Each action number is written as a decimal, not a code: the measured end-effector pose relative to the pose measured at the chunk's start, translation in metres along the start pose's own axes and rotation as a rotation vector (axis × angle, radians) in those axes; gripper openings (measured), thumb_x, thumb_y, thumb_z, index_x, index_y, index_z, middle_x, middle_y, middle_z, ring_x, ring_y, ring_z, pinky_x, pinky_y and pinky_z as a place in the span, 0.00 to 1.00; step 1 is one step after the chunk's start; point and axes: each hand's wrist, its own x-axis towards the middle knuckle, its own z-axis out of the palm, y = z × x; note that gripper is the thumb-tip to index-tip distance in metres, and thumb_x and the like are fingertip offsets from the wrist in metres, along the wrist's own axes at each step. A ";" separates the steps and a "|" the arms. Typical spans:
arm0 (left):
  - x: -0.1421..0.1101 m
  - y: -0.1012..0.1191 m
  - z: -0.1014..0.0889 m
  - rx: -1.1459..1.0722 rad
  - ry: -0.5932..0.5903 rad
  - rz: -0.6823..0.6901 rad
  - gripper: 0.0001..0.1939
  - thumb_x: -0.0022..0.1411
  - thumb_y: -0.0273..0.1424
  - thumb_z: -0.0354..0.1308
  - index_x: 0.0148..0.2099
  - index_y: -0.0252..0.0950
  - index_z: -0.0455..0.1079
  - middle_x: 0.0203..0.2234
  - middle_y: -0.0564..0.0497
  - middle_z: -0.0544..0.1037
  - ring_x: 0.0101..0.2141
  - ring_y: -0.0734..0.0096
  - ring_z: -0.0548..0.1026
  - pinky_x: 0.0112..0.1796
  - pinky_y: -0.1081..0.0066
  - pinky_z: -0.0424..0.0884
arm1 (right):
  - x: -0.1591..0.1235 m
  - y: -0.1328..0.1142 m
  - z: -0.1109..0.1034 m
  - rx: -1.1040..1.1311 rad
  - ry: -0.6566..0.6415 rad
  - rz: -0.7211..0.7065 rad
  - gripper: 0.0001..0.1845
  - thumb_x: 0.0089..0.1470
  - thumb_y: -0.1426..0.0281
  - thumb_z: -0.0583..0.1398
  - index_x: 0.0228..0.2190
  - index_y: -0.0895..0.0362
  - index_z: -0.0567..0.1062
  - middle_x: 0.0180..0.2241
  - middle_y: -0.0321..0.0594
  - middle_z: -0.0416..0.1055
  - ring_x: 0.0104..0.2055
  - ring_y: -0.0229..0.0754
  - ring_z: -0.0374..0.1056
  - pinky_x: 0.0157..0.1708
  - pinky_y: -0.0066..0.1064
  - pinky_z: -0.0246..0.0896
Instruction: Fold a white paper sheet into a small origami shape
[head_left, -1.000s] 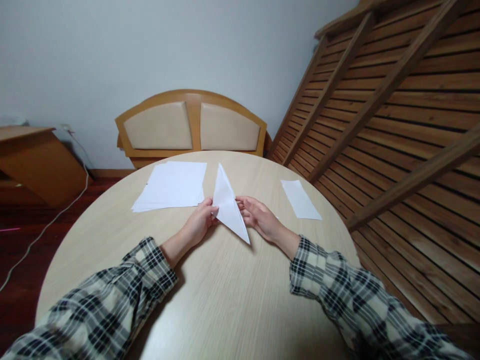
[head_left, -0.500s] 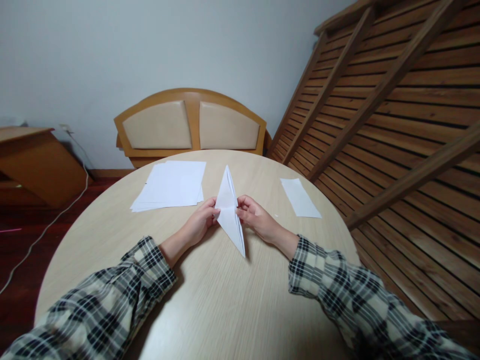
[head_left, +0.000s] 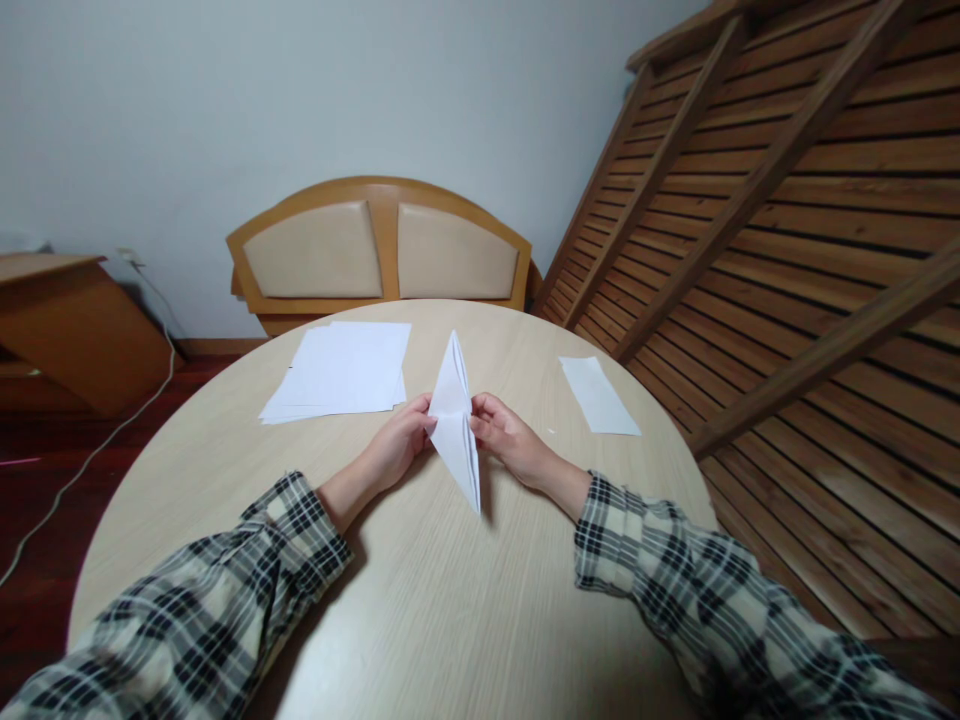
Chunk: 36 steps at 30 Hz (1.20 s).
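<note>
A folded sheet of white paper (head_left: 453,420), long and pointed at its far and near ends, is held above the middle of the table. My left hand (head_left: 401,437) pinches its left corner, thumb on top and the other fingers partly hidden behind. On the opposite side, my right hand (head_left: 510,437) grips the layered right edge between thumb and fingers. Several folded layers show along that right edge, and a crease crosses the middle between my hands.
A stack of white paper sheets (head_left: 345,365) lies at the table's back left. A white paper strip (head_left: 600,395) rests on the right of the round wooden table (head_left: 420,620), with a tiny white scrap (head_left: 551,431) nearby. Behind stands a padded headboard (head_left: 315,250); wooden slats (head_left: 787,250) lean at right.
The near tip of the folded paper has swung slightly to the left, while the far tip stays in place. Both hands keep their hold.
</note>
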 end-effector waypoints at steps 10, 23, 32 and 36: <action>0.000 0.000 0.001 -0.004 -0.002 0.009 0.15 0.51 0.24 0.55 0.43 0.33 0.71 0.32 0.48 0.74 0.30 0.68 0.70 0.33 0.69 0.67 | -0.002 -0.001 0.005 0.001 0.011 0.028 0.25 0.46 0.49 0.64 0.34 0.54 0.66 0.32 0.35 0.65 0.32 0.37 0.63 0.34 0.30 0.61; 0.001 -0.002 0.000 0.005 -0.023 0.008 0.15 0.50 0.23 0.54 0.42 0.33 0.71 0.33 0.47 0.75 0.31 0.67 0.71 0.35 0.69 0.67 | 0.000 0.002 0.005 0.022 0.068 0.061 0.20 0.51 0.51 0.61 0.33 0.54 0.66 0.34 0.36 0.66 0.34 0.38 0.65 0.34 0.30 0.63; 0.001 -0.001 0.000 0.009 0.052 0.032 0.15 0.50 0.22 0.53 0.42 0.34 0.71 0.34 0.48 0.75 0.31 0.68 0.70 0.34 0.70 0.67 | 0.003 -0.002 0.001 -0.099 0.134 -0.056 0.14 0.52 0.56 0.60 0.34 0.53 0.71 0.33 0.36 0.69 0.35 0.40 0.64 0.34 0.32 0.63; -0.001 -0.001 0.001 0.063 0.099 0.094 0.19 0.51 0.23 0.57 0.48 0.36 0.71 0.38 0.49 0.74 0.32 0.70 0.69 0.29 0.73 0.64 | 0.006 -0.002 -0.006 -0.147 0.136 -0.081 0.09 0.51 0.63 0.60 0.33 0.54 0.74 0.30 0.36 0.70 0.32 0.39 0.64 0.30 0.30 0.61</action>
